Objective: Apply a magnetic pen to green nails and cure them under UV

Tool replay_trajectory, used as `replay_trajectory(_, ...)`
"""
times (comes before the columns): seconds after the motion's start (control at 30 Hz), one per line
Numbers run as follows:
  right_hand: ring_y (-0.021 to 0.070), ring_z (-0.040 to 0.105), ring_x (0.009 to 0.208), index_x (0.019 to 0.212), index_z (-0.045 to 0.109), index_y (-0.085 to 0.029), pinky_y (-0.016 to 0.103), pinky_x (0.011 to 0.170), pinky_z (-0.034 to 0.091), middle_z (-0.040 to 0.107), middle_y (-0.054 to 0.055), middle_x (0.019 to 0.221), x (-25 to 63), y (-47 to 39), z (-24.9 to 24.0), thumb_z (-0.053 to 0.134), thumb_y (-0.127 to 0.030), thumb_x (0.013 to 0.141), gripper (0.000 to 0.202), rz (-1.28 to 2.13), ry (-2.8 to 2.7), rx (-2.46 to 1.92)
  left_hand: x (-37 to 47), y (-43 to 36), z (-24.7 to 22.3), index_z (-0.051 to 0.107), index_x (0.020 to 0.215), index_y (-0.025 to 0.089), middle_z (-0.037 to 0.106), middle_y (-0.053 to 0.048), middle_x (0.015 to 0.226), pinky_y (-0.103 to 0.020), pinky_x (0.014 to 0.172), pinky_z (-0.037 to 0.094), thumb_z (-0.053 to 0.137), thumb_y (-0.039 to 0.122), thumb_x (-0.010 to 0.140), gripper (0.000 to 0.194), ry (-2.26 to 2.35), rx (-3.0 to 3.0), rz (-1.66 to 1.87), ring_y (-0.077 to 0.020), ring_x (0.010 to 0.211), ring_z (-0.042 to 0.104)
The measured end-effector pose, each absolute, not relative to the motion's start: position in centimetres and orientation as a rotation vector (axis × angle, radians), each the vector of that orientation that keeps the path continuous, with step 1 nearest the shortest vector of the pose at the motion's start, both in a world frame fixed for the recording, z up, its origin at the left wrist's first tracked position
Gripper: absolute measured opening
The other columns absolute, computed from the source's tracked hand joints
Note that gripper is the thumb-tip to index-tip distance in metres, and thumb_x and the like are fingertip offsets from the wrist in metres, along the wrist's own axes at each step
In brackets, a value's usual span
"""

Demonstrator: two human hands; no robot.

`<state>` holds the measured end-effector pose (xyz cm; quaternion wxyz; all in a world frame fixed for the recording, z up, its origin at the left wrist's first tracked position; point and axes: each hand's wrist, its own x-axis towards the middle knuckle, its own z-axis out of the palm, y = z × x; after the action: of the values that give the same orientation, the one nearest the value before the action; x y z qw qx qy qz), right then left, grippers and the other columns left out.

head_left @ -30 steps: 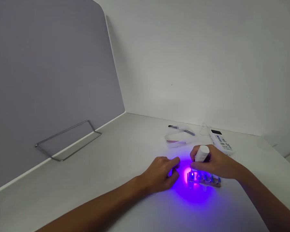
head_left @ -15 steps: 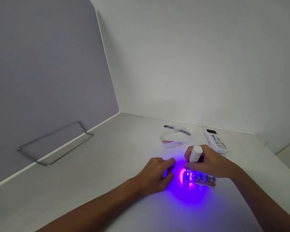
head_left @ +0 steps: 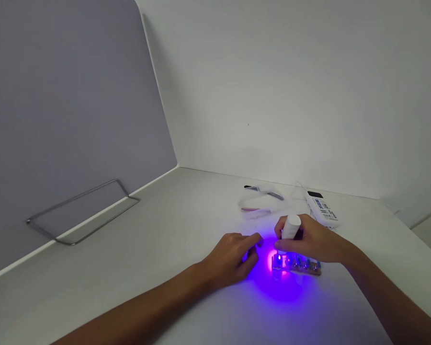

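My right hand (head_left: 316,239) is wrapped round a white handheld UV lamp (head_left: 291,227), its lit end pointing down. Violet light falls on the left end of a narrow strip (head_left: 311,269) bearing several small shiny pieces in a row; what they are is too small to tell. Whether the lamp touches the strip, I cannot tell. My left hand (head_left: 233,258) rests on the table left of the glow, fingers loosely curled, with a gap between forefinger and thumb and nothing seen in it.
Behind the hands lies a clear plastic packet (head_left: 256,202) with thin items in it. A white box-like device (head_left: 322,209) with a dark end and printed label lies at the back right. A metal wire frame (head_left: 82,213) leans at the grey panel (head_left: 75,105) on the left.
Almost nothing differs. My left hand has shifted very slightly right; the lamp stays lit over the same end of the strip.
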<state>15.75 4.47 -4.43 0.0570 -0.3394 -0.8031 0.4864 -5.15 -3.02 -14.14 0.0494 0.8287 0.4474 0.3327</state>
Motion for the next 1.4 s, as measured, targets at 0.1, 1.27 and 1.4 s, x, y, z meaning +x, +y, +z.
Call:
replay_trajectory(0.1,0.0104,0.041,0.059,0.079,0.057,-0.020,0.024,0.054,0.033,0.044,-0.006,0.063,15.77,4.44,-4.40,0.072,-0.038,0.081,0.023,1.481,-2.423,-1.034,-5.15,-3.04,-14.20,0.054,0.096,0.019,0.054,0.005,0.057,-0.026,0.049,0.029,0.037,0.012,0.087,0.020,1.355,2.531,1.018,-0.0122,0.045,0.042)
replay_trajectory(1.27,0.0105,0.040,0.060,0.077,0.056,-0.020,0.024,0.054,0.033,0.044,-0.005,0.064,15.70,4.31,-4.23,0.067,-0.036,0.083,0.021,1.413,-2.453,-1.028,-5.21,-2.91,-14.42,0.044,0.084,0.020,0.048,0.001,0.082,-0.022,0.051,0.031,0.040,0.006,0.083,0.014,1.339,2.360,1.133,-0.0098,0.057,0.037)
replay_trajectory(1.4,0.0103,0.040,0.060,0.077,0.056,-0.020,0.023,0.054,0.033,0.045,-0.005,0.064,15.69,4.38,-4.32,0.068,-0.036,0.083,0.021,1.402,-2.461,-1.035,-5.24,-2.93,-14.41,0.045,0.085,0.020,0.048,0.001,0.082,-0.022,0.051,0.031,0.040,0.007,0.084,0.014,1.336,2.366,1.137,-0.0099,0.057,0.037)
